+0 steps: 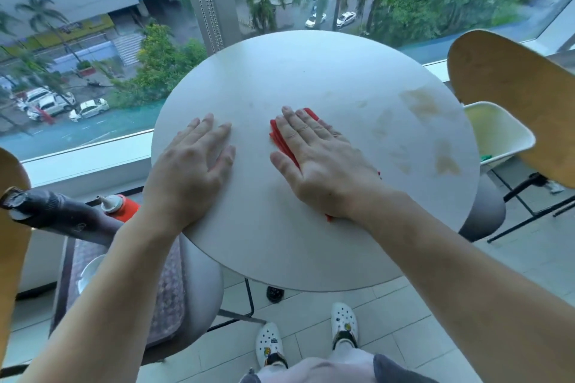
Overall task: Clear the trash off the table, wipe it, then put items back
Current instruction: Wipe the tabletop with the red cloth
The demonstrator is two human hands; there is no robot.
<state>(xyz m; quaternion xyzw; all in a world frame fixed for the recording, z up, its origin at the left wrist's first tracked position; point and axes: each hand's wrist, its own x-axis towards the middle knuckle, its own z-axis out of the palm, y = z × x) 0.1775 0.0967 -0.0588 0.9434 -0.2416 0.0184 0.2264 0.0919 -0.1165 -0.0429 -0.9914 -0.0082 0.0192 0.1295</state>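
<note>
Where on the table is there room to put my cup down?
Bare room: the table's far half by the window and its near edge. The middle is taken by the left hand and the right hand pressing the red cloth. Brown stains mark the right side.

Cool, soft daylight from window beyond the hands; faint shadows, slight softness, wide-angle bending at edges.

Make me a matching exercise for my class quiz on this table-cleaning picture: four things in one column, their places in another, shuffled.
Things:
1. cloth
2. left hand
3. brown stains
4. sauce bottle

Places:
A. flat on the bare table, left of the cloth
B. on the chair at the left
C. under the right hand
D. right part of the tabletop

Pairs: 1-C, 2-A, 3-D, 4-B
</note>
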